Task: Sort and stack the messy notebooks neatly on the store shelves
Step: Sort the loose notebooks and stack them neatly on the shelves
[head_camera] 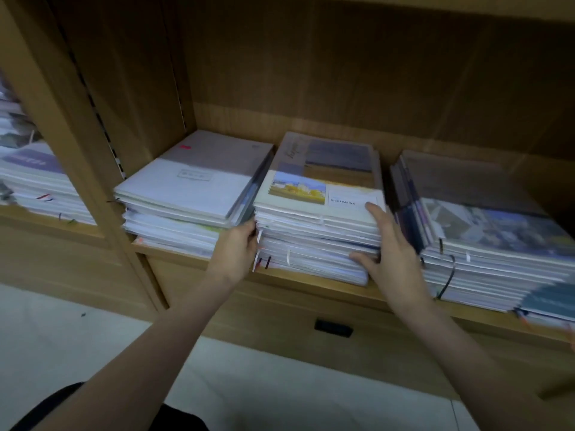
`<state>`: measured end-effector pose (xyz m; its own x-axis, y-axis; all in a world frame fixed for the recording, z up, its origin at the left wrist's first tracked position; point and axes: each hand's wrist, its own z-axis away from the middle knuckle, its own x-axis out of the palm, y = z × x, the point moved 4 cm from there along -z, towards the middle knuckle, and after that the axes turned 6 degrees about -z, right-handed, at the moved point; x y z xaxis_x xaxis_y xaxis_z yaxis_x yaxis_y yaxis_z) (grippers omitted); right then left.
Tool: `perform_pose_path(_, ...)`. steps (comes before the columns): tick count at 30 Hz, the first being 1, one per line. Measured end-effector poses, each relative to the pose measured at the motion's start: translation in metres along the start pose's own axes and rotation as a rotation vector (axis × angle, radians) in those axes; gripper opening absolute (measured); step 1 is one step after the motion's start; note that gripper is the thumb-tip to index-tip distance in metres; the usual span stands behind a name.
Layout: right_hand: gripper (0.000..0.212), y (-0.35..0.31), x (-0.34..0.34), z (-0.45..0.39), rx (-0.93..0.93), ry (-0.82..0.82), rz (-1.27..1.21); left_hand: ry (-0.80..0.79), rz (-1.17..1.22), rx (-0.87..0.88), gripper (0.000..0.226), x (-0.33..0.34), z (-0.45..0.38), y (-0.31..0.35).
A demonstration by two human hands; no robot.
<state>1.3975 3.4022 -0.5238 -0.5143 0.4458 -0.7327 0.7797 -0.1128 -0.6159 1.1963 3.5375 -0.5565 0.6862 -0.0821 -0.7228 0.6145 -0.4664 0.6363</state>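
Head view: middle stack (320,213) of notebooks sits on the wooden shelf (311,284), between two others. Left hand (238,251) curls on its left edge; right hand (390,256) presses its front-right corner, fingers spread. Best squeezing evenly inward, squaring edges, keeping ribbons clear.

pale floor (77,337) | black slot (333,327) — cabinet front below shelf
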Motion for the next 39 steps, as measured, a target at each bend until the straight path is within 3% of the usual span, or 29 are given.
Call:
perform_pose_path(5, 0.106, 0.010, 0.013, 0.021, 0.216, 0.024, -0.121, -0.179, -0.001, -0.064, 0.069, 0.022, 0.023, 0.002)
perform_pose_path(6, 0.098, 0.016, 0.020, 0.025, 0.275, -0.003, -0.085, -0.169, 0.002, -0.076, 0.073, 0.025, 0.024, -0.002)
perform_pose_path(8, 0.061, 0.026, 0.032, 0.030, 0.312, -0.062, 0.017, -0.137, 0.002, -0.110, 0.075, 0.028, 0.021, -0.008)
perform_pose_path(10, 0.035, 0.032, 0.036, 0.029, 0.297, -0.061, 0.045, -0.133, -0.029, -0.117, 0.073, 0.028, 0.018, -0.012)
perform_pose_path(12, 0.030, 0.033, 0.033, 0.021, 0.293, -0.074, 0.050, -0.131, -0.030, -0.076, 0.070, 0.027, 0.016, -0.013)
perform_pose_path(16, 0.032, 0.037, 0.025, 0.007, 0.258, -0.146, 0.130, -0.113, 0.006, 0.015, 0.059, 0.027, 0.018, -0.020)
perform_pose_path(19, 0.038, 0.044, 0.023, 0.003, 0.244, -0.102, 0.133, -0.064, -0.014, 0.072, 0.058, 0.031, 0.017, -0.024)
perform_pose_path(24, 0.030, 0.049, 0.028, 0.005, 0.226, 0.013, -0.061, 0.017, 0.096, 0.076, 0.063, 0.032, 0.017, -0.025)
perform_pose_path(27, 0.031, 0.051, 0.031, 0.007, 0.223, 0.046, -0.081, 0.098, 0.036, 0.095, 0.056, 0.031, 0.019, -0.026)
perform_pose_path(32, 0.028, 0.056, 0.035, 0.008, 0.250, 0.047, -0.136, 0.158, 0.047, 0.035, 0.036, 0.034, 0.020, -0.029)
perform_pose_path(36, 0.031, 0.045, 0.028, 0.008, 0.256, 0.048, -0.027, 0.176, 0.048, -0.039, 0.014, 0.035, 0.017, -0.029)
perform_pose_path(39, 0.030, 0.033, 0.024, 0.008, 0.349, -0.041, 0.079, 0.164, 0.122, -0.087, 0.025, 0.036, 0.020, -0.028)
